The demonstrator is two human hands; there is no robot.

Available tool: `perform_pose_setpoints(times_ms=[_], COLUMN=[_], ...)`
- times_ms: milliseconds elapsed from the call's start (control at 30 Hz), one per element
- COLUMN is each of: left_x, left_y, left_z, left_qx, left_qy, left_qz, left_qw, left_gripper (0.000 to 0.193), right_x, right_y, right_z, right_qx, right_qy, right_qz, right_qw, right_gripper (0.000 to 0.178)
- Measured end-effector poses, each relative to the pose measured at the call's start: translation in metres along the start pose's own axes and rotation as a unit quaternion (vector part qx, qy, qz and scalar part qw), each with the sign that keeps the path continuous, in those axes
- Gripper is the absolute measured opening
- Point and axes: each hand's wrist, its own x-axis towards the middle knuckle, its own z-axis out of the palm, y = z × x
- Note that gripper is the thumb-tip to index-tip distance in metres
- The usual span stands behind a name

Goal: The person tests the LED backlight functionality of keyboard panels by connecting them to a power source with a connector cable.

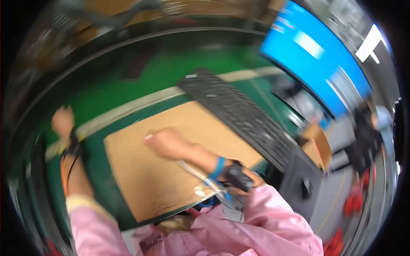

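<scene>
Right hand flat on the cardboard sheet

We see our right hand (167, 144) pressing the cardboard sheet (171, 170) on the green counter (128, 85), grasping nothing; the sheet's long axis runs left-right beneath it. Our left hand (63, 121), farther off its left edge, is too blurred to tell.

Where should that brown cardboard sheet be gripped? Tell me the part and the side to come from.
Probably grip the cardboard sheet at its near edge, coming from the person's side. It lies flat on the green table, so only its edges offer a pinch, and that edge seems to overhang. The right hand rests on top of it.
</scene>
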Motion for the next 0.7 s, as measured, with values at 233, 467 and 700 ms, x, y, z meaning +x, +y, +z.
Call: perform_pose_setpoints(times_ms=[233,467,700], left_x=[-0.012,-0.015,-0.014], left_y=[0.008,0.010,0.015], left_z=[-0.013,-0.007,-0.011], left_qx=[0.008,-0.020,0.015], left_qy=[0.039,0.048,0.009], left_qz=[-0.054,-0.079,-0.103], left_qw=[0.998,0.996,0.995], left_gripper=[0.029,0.025,0.029], right_x=[0.001,0.000,0.001], right_y=[-0.004,-0.004,-0.005], right_z=[-0.002,-0.003,-0.004], right_qx=[-0.017,0.017,0.003], right_qy=[-0.017,-0.028,-0.047], right_qz=[0.031,0.039,0.078], right_qw=[0.999,0.999,0.996], right_gripper=[0.019,0.021,0.019])
